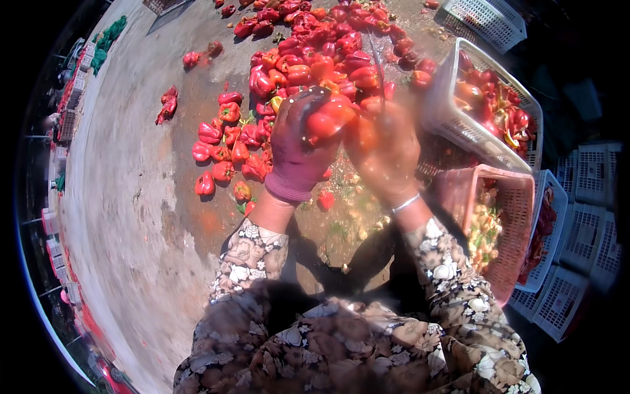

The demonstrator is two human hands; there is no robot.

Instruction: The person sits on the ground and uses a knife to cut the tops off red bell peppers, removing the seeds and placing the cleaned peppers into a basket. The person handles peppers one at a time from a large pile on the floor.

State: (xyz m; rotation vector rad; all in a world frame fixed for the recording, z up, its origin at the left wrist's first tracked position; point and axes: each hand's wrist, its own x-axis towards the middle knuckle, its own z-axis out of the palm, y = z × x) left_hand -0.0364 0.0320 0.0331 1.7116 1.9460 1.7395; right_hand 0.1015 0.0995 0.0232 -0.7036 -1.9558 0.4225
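Observation:
My left hand (298, 140), in a purple knit glove with a dark wet coating, grips a red bell pepper (327, 120). Right beside it my bare right hand (389, 147) is closed around a knife, its thin blade (379, 69) pointing away from me. An orange-red piece of pepper (365, 132) shows at the fingers of the right hand; blur hides whether it is cut off or still joined. The knife's handle is hidden in the palm. Beyond both hands spreads a heap of red bell peppers (300, 74) on the wet concrete floor.
To the right stand a white crate (445, 111) of red peppers, a pink crate (514, 236) of pale pepper cores and a light-blue crate (544, 261) with red pieces. Stacked crates (583, 236) rise behind them. Loose peppers (223, 171) and scraps (167, 105) lie on the left.

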